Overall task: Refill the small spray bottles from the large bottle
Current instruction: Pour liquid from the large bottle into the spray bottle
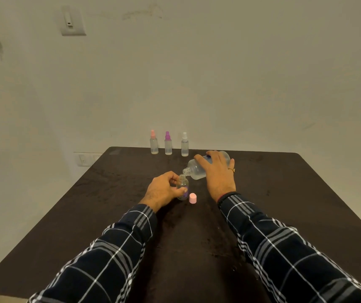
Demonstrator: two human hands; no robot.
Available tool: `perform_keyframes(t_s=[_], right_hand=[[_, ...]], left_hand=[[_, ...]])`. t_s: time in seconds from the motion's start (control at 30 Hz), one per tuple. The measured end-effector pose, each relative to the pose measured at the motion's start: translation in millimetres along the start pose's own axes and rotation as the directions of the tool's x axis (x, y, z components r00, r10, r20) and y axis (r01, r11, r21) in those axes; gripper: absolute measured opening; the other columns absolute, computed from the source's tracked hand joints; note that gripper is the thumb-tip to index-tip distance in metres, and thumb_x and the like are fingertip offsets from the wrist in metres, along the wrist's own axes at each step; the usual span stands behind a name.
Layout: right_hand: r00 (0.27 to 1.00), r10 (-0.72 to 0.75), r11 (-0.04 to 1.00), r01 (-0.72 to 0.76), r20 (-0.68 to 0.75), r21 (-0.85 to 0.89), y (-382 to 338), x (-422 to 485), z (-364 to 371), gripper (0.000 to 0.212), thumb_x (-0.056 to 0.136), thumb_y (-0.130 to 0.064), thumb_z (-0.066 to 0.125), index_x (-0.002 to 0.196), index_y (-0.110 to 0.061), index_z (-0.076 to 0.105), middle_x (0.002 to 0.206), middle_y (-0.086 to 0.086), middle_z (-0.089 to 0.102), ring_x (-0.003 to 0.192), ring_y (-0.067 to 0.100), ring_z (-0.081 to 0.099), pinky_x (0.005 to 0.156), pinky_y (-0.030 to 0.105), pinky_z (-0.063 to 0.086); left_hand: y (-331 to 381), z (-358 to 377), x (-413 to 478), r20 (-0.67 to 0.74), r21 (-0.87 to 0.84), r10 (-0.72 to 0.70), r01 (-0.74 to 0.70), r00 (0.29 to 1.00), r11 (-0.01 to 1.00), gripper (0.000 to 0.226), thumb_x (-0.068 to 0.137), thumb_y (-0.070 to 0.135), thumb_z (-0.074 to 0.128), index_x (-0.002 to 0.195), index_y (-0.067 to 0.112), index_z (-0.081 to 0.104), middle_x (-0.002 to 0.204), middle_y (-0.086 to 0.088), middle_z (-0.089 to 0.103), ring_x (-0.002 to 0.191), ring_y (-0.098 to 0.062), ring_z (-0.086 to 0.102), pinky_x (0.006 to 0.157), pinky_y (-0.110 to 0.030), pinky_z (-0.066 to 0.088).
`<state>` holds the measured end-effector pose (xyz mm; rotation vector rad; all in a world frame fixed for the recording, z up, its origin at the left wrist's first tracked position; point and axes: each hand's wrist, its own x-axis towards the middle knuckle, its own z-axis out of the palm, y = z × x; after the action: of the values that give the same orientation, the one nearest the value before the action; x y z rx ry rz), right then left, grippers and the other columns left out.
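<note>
Right hand (216,171) grips the large translucent plastic bottle (199,169) from above, fingers wrapped round its body, bottle tipped nearly flat with the open neck pointing left and down, just over the mouth of the small clear uncapped bottle (183,186). Left hand (163,190) holds that small bottle upright on the dark brown surface (284,193), thumb and fingers closed on its sides. Pink round cap (192,198) stands on the surface just right of the small bottle. Far edge, in a row: spray bottle with peach top (154,142), purple top (168,143), white top (184,144), all upright, near each other.
</note>
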<state>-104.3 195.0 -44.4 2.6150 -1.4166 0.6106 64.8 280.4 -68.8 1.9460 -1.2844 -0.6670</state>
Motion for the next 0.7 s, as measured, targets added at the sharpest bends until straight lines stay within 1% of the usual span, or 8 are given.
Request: perform_keyframes(t_s=[0.13,0.3,0.5,0.7], right_hand=[[1.000,0.000,1.000,0.000,-0.016,0.016,0.1,-0.6,0.1,0.075,0.083,-0.007,0.071,0.142,-0.041,0.038,0.147,0.006,0.032,0.142,0.029,0.024,0.112,0.071,0.018],[1.000,-0.003,1.000,0.003,-0.010,0.006,-0.2,-0.3,-0.7,0.076,0.083,-0.008,0.071,0.142,-0.042,0.036,0.148,0.005,0.031,0.143,0.029,0.022,0.113,0.071,0.016],[1.000,-0.005,1.000,0.005,-0.006,0.003,-0.2,0.1,-0.7,0.075,0.084,-0.011,0.072,0.142,-0.042,0.036,0.148,0.006,0.030,0.144,0.029,0.022,0.113,0.071,0.016],[1.000,-0.007,1.000,0.007,-0.010,0.013,-0.3,0.1,-0.6,0.073,0.084,-0.012,0.072,0.142,-0.041,0.038,0.148,0.007,0.031,0.144,0.030,0.022,0.113,0.071,0.015]], left_hand=[[-1.8,0.0,-0.4,-0.017,0.009,0.018,-0.018,1.000,1.000,0.032,0.078,0.033,0.085,0.102,0.034,0.063,0.101,0.013,0.068,0.095,-0.003,0.063,0.087,-0.030,0.054],[-3.3,0.3,-0.1,-0.020,0.009,0.021,-0.021,1.000,1.000,0.033,0.077,0.032,0.086,0.101,0.034,0.064,0.101,0.013,0.069,0.095,-0.004,0.064,0.089,-0.033,0.055],[-4.6,0.4,0.6,-0.024,0.018,0.024,-0.023,0.999,1.000,0.032,0.076,0.033,0.086,0.100,0.035,0.064,0.099,0.014,0.069,0.093,-0.001,0.063,0.086,-0.030,0.054],[-4.8,1.0,2.3,-0.020,0.018,0.015,-0.014,1.000,1.000,0.033,0.076,0.032,0.086,0.101,0.035,0.064,0.099,0.014,0.069,0.092,-0.001,0.063,0.087,-0.030,0.055]])
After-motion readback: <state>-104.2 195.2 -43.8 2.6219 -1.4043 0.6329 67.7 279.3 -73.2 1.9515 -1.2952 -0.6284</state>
